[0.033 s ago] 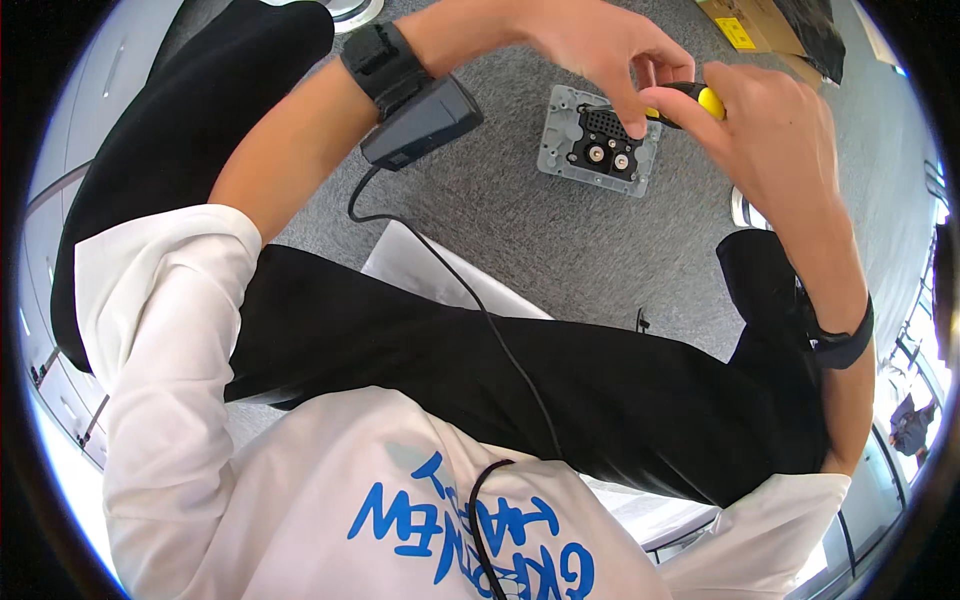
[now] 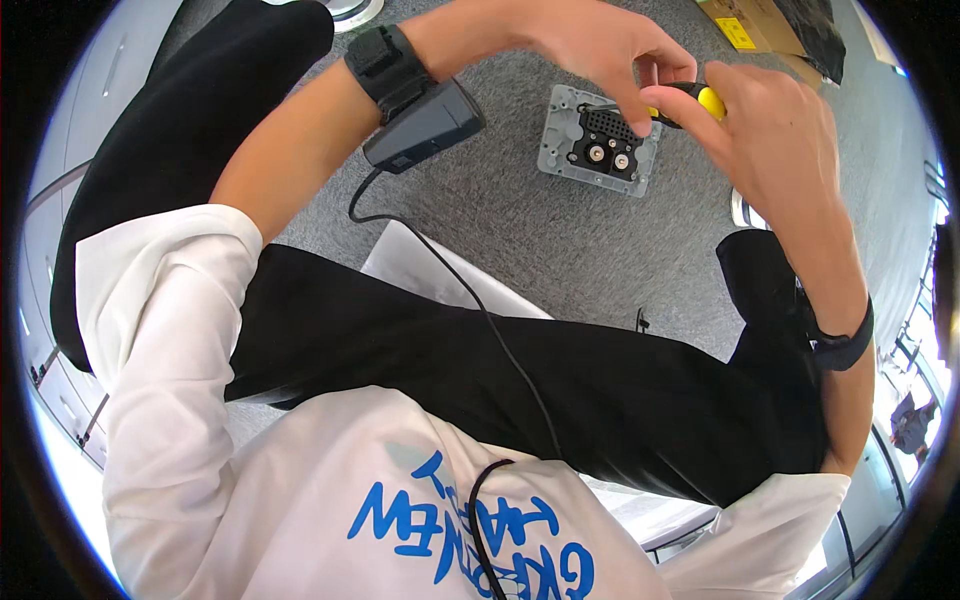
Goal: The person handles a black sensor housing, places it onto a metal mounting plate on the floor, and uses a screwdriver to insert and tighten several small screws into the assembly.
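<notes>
A screwdriver (image 2: 710, 102) with a yellow and black handle lies in my right hand (image 2: 775, 125), whose thumb and fingers are closed round it. It points left, over a square grey metal housing (image 2: 555, 155) on the carpet. Inside the housing sits a black part (image 2: 607, 125) with a mesh of small holes and two round metal terminals. My left hand (image 2: 610, 60) reaches over the housing's far edge, its fingers curled at the front end of the screwdriver. Its thumb side partly covers the black part, and the exact fingertip contact is hidden.
A black device (image 2: 425, 125) is strapped to my left wrist, its cable (image 2: 480, 300) running down across my lap. An open cardboard box (image 2: 755, 25) with black plastic stands at the far right. A white slab-like edge (image 2: 440, 270) lies by my crossed legs (image 2: 560, 390) on grey carpet (image 2: 540, 260).
</notes>
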Tool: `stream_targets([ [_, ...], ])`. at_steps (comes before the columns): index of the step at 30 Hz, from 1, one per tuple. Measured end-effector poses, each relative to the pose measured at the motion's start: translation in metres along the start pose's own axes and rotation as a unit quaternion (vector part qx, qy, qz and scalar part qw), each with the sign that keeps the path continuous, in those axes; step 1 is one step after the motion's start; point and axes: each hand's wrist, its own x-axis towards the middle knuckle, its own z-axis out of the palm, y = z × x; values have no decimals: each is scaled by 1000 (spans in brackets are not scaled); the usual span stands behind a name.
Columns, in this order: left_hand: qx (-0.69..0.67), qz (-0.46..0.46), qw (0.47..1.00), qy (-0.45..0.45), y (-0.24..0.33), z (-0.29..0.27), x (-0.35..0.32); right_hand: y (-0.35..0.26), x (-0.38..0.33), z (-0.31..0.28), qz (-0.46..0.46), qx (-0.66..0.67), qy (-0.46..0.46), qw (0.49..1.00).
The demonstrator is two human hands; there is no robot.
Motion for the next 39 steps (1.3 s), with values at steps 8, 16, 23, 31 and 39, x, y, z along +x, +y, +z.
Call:
stream_targets([
  [8,-93,50,994,-1,-17,-5,-5,-12,1,-19,-135,159,4,978],
  [16,-70,25,996,-52,0,1,0,-6,-2,0,-32,20,-44,998],
  [23,-81,55,995,-4,-23,-5,-1,-11,-5,-14,-109,161,41,980],
  [31,7,14,999,36,0,10,1,-7,3,-10,59,12,-160,985],
  [39,-66,21,998,10,-14,0,-5,-2,-1,-19,-124,180,16,976],
])
